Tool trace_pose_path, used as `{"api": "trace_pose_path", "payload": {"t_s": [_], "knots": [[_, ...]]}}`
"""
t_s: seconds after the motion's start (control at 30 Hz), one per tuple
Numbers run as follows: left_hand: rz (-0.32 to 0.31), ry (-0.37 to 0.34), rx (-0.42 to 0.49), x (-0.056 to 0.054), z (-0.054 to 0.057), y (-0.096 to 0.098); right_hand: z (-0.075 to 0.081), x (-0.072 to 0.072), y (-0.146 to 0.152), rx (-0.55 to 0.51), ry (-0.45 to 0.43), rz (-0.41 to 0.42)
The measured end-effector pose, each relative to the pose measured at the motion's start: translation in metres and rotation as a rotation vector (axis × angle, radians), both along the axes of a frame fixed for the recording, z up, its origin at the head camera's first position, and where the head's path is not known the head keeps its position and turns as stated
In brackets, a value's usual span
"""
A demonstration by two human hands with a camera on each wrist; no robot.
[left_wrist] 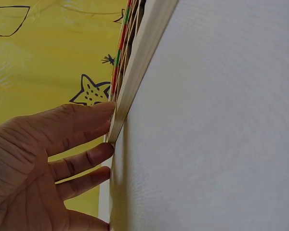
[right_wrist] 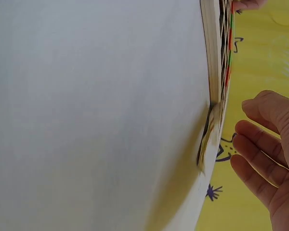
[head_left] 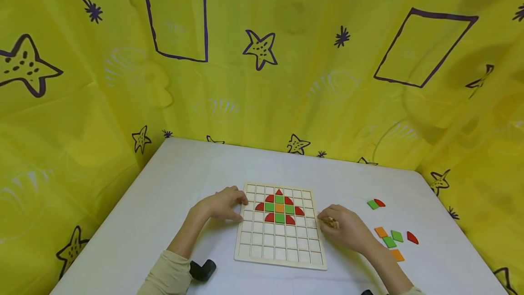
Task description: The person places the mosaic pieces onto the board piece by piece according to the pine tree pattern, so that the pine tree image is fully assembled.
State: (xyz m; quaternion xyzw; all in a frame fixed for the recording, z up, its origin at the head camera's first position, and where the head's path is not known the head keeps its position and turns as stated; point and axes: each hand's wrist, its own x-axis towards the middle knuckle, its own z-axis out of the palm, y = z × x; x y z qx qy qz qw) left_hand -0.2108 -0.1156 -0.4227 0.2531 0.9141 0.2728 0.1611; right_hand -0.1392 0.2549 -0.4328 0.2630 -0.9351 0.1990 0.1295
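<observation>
The grid board (head_left: 269, 253), pale wood, flat and square with raised dividing strips, lies on the white, smooth desk (head_left: 348, 181), well apart from the desk's far edge. Twelve tiles are seated in its cells: one red triangle (head_left: 279, 192), six red quarter-rounds (head_left: 299, 211), four green squares (head_left: 279, 199) and one orange square (head_left: 279, 208). The triangle sits in the row along the board's far edge; the orange square is enclosed by the four green squares.

Left hand (head_left: 223, 203): released; thumb and fingers extended, fingertips touching the board's left edge.

Right hand (head_left: 345, 226): released; fingers loosely bent at the board's right edge. A small wooden piece (right_wrist: 209, 139), irregular in outline, lies on the desk just beside that edge, under this hand.

Seven flat, glossy loose tiles (head_left: 396, 236) lie towards the desk's right edge: three green, two red with curved sides, two orange. One green and one red lie together nearest the desk's far right corner.

A patterned yellow curtain (head_left: 262, 99) hangs behind the far edge.
</observation>
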Motion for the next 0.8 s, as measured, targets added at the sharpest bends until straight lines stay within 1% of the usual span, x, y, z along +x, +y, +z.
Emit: {"api": "trace_pose_path", "payload": {"t_s": [0.17, 0.3, 0.4, 0.53, 0.8], "knots": [[-0.002, 0.0, -0.002, 0.0, 0.001, 0.0, 0.001, 0.004, 0.014, -0.025, 0.011, -0.025], [-0.002, 0.004, -0.004, 0.001, 0.001, 0.0, -0.001, 0.006, 0.024, -0.039, 0.061, -0.011], [-0.004, 0.008, -0.005, 0.001, 0.001, 0.0, 0.0, 0.008, 0.031, -0.038, 0.083, -0.013], [-0.008, 0.009, 0.001, 0.001, 0.001, 0.0, 0.002, 0.012, 0.04, -0.029, 0.064, -0.049], [-0.009, 0.01, 0.007, 0.0, 0.0, 0.0, 0.004, 0.021, 0.057, -0.009, -0.012, -0.135]]}}
